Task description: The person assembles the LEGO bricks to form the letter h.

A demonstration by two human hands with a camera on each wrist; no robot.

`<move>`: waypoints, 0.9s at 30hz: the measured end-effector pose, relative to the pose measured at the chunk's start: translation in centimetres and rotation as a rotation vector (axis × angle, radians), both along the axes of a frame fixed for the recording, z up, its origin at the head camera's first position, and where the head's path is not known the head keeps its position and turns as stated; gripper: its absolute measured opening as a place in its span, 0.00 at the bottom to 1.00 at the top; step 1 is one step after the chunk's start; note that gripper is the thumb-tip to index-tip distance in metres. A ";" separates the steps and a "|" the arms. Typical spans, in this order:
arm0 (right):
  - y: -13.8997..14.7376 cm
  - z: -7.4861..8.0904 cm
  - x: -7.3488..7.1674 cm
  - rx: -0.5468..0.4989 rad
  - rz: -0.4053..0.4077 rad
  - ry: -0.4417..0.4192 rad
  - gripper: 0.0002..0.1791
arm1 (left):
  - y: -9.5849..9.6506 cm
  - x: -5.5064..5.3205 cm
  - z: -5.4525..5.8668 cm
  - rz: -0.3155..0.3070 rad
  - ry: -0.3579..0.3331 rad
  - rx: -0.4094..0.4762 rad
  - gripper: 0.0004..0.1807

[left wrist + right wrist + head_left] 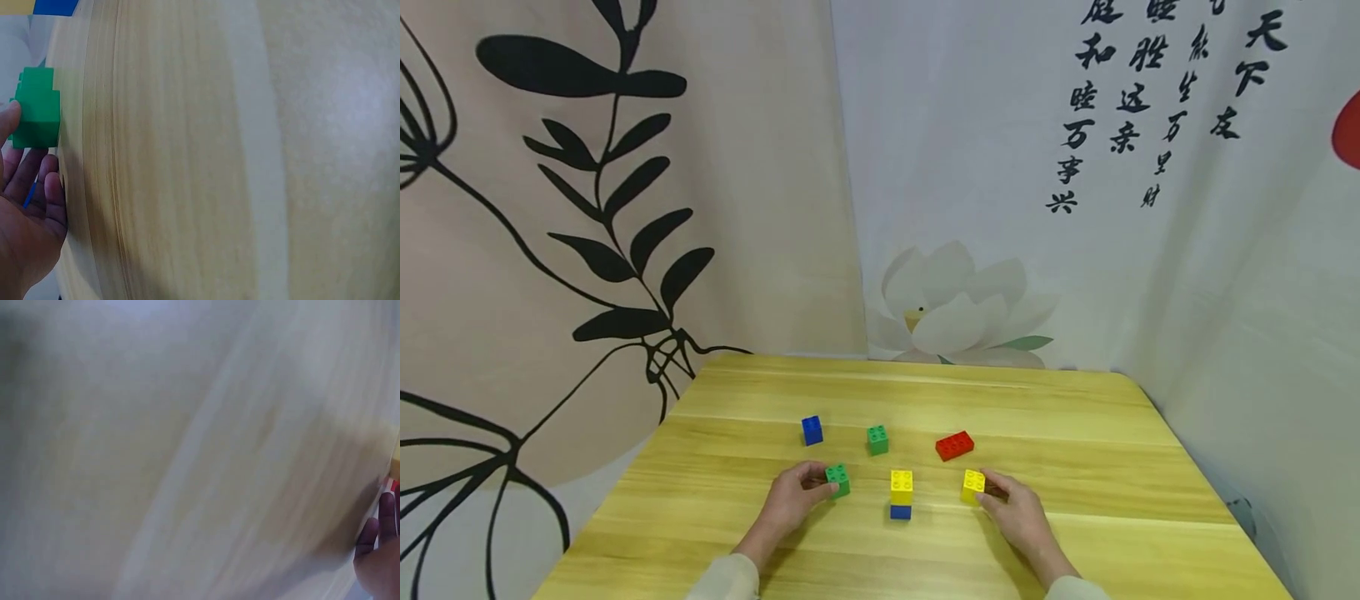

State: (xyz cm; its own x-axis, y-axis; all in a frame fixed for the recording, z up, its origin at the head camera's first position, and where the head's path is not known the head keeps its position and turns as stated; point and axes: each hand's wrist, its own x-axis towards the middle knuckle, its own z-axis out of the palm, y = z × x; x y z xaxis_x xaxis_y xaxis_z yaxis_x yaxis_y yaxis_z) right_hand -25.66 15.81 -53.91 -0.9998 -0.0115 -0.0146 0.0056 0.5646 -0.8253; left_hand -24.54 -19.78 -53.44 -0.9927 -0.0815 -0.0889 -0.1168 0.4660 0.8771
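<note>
My left hand (pixel 792 500) pinches a green toy building brick (pixel 837 481) between thumb and fingers, left of the table's middle. In the left wrist view, the thumb lies against the near face of this green brick (pixel 39 122). To the right, my right hand (pixel 1018 512) pinches a yellow brick (pixel 972 485) by its right side. Between the hands stands a yellow brick (pixel 902 487) on top of a blue brick (pixel 900 512). Only the fingers and part of the right hand (pixel 378 556) show at the edge of the right wrist view.
Behind the hands, a blue brick (pixel 812 430), a green brick (pixel 877 440) and a red brick (pixel 954 446) lie in a loose row on the wooden table (pixel 1037 400). A printed cloth (pixel 775 208) hangs behind the table's far edge.
</note>
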 end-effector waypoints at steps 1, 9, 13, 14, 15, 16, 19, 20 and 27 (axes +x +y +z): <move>0.0 0.0 0.0 0.001 0.006 -0.003 0.25 | 0.0 0.0 0.0 -0.001 0.000 0.007 0.22; 0.3 0.4 0.1 -0.040 0.062 -0.059 0.25 | -0.2 -0.1 0.2 0.006 -0.010 0.035 0.22; 0.4 0.5 0.1 -0.066 0.081 -0.077 0.26 | -0.3 -0.3 0.8 0.018 -0.001 0.053 0.21; 0.4 0.5 0.0 -0.069 0.083 -0.079 0.26 | -0.3 -0.4 1.0 0.023 0.002 0.065 0.22; 0.5 0.5 0.0 -0.070 0.084 -0.081 0.25 | -0.3 -0.5 1.2 0.025 0.010 0.075 0.21; 0.5 0.6 0.0 -0.072 0.085 -0.085 0.25 | -0.3 -0.6 1.5 0.028 0.016 0.086 0.21; 0.5 0.6 0.0 -0.072 0.083 -0.093 0.25 | -0.2 -1.0 2.3 0.032 0.045 0.106 0.20; 0.5 0.7 -0.1 -0.074 0.085 -0.097 0.25 | -0.2 -1.1 2.6 0.034 0.052 0.107 0.20; 0.6 0.9 -0.2 -0.091 0.092 -0.139 0.26 | 0.8 -2.0 5.6 0.018 0.106 0.101 0.20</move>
